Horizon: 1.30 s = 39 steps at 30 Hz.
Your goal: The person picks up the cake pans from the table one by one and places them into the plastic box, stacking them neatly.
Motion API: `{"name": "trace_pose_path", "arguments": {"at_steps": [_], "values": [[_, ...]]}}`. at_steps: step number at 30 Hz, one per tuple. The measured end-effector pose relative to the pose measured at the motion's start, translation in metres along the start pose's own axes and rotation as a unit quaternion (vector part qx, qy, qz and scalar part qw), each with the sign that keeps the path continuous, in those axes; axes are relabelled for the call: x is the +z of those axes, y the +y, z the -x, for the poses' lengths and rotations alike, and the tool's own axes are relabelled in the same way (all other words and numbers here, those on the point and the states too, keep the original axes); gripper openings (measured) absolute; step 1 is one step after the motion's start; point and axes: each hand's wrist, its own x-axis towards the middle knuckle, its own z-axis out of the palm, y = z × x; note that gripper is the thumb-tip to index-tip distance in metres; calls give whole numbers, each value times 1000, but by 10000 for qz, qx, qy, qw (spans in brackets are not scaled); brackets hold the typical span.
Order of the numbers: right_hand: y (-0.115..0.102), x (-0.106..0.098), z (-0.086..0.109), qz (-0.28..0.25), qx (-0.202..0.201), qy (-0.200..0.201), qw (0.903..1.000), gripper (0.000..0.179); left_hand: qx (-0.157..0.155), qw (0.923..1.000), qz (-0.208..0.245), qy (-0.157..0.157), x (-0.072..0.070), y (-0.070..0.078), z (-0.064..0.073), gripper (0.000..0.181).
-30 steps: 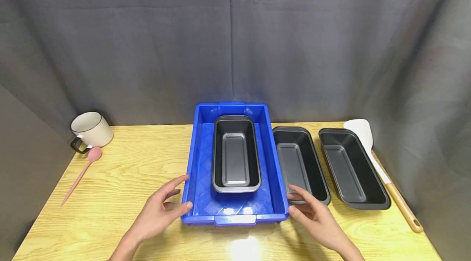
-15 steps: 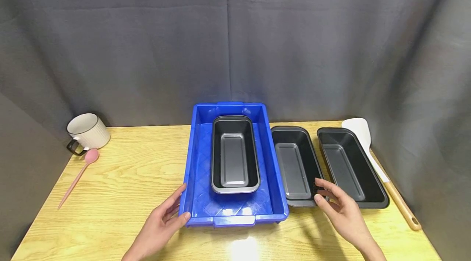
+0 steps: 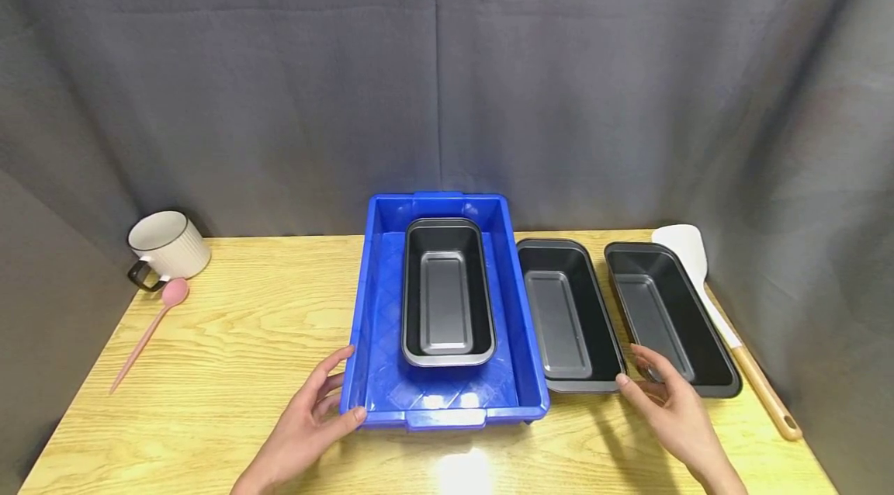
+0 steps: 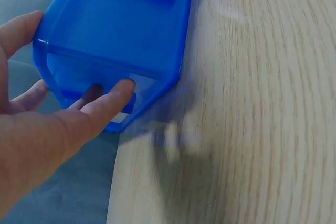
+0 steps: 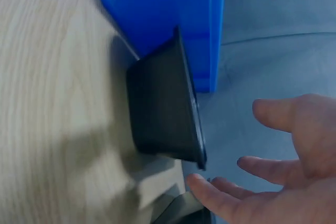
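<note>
A dark loaf pan (image 3: 447, 285) sits inside the blue plastic bin (image 3: 355, 324) in mid-table. My left hand (image 3: 303, 417) is at the bin's near left corner, fingertips against the left wall and thumb by the front rim. In the left wrist view, that hand's thumb (image 4: 107, 106) lies extended across the corner. To the right of the bin stand a second loaf pan (image 3: 559, 316), close against it, and a third loaf pan (image 3: 649, 316). My right hand (image 3: 673, 413) hovers, fingers spread, at the near ends of these two pans; it holds nothing. The second pan (image 5: 160, 103) shows beside it in the right wrist view.
A white turner (image 3: 726, 332) with a wooden handle lies along the right side, by the grey curtain (image 3: 447, 84). At the far left are a white mug (image 3: 171, 247) and a pink spoon (image 3: 150, 336). The wooden table (image 3: 258, 309) extends between mug and bin.
My right hand has left the bin's near right corner and moved right, past the second pan towards the third. My left hand has come closer against the bin's corner. The pans have not moved.
</note>
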Motion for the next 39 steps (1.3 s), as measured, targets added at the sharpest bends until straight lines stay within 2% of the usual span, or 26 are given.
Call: {"name": "trace_pose_path", "arguments": {"at_steps": [3, 9, 12, 18, 25, 32, 39], "values": [[4, 1, -2, -121, 148, -155, 9997, 56, 73, 10000, -59, 29, 0, 0, 1, 71], [12, 8, -9, -770, 134, -489, 9957, 56, 43, 10000, -8, 41, 0, 1, 1, 75], [17, 12, -12, -894, 139, -577, 9942, 56, -13, 10000, -21, 72, 1, 0, 2, 77], [24, 18, -15, -870, 67, -549, 9947, 54, -67, 9998, -45, 195, 0, -1, 1, 76], [26, 21, -17, -933, -67, -582, 9939, 59, -311, 9994, 23, 152, 0, 1, 0, 76], [27, 22, -20, -604, 7, -788, 9951, 59, -276, 9995, 18, 154, 0, 1, 0, 75], [27, 22, -21, -330, -66, -512, 9981, 59, -248, 9995, 61, 162, 0, 0, 0, 75]]}}
